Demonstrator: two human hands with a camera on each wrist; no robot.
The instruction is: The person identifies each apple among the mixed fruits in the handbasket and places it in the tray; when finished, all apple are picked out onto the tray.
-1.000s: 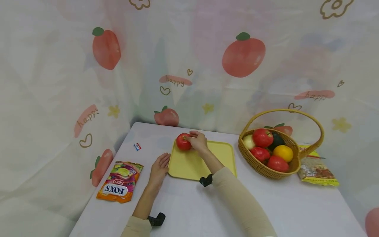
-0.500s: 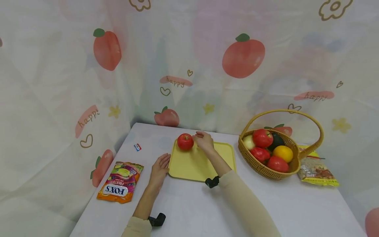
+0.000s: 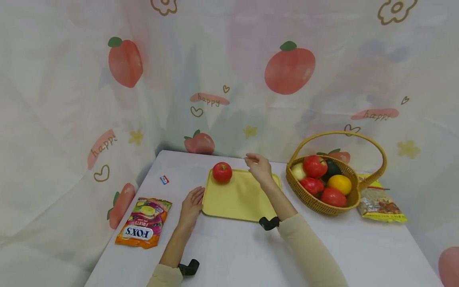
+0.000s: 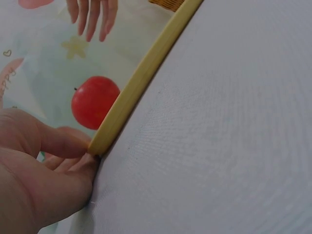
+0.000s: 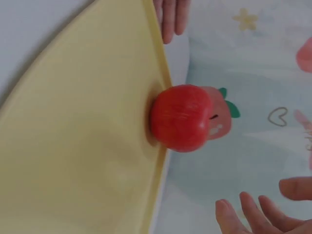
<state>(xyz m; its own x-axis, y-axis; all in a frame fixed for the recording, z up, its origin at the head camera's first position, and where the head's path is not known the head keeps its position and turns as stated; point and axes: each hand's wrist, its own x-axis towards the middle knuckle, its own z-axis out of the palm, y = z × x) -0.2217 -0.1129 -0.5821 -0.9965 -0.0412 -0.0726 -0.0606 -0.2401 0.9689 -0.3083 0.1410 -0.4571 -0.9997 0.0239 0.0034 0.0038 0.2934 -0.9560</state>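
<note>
A red apple [image 3: 222, 173] with its stem up sits in the far left corner of a shallow yellow tray [image 3: 236, 203]. At the tray's near left corner is my left hand [image 3: 191, 205]; in the left wrist view, its thumb and fingers [image 4: 63, 141] pinch the corner of the rim. My right hand [image 3: 260, 169] is in the air over the tray's far right part, to the right of the apple and apart from it. Its fingers are loosely bent and hold nothing; in the right wrist view they are spread, with the apple [image 5: 180, 118] beyond them.
A wicker basket [image 3: 308, 203] of mixed fruit with a tall handle stands right of the tray. Behind it lies a yellow snack bag [image 3: 381, 205]. A Fox's candy bag [image 3: 143, 223] and a small wrapped candy [image 3: 164, 179] lie on the left.
My right hand has let go of the apple and drawn away to the right, leaving it on the tray. The left hand has stayed at the tray's corner.
</note>
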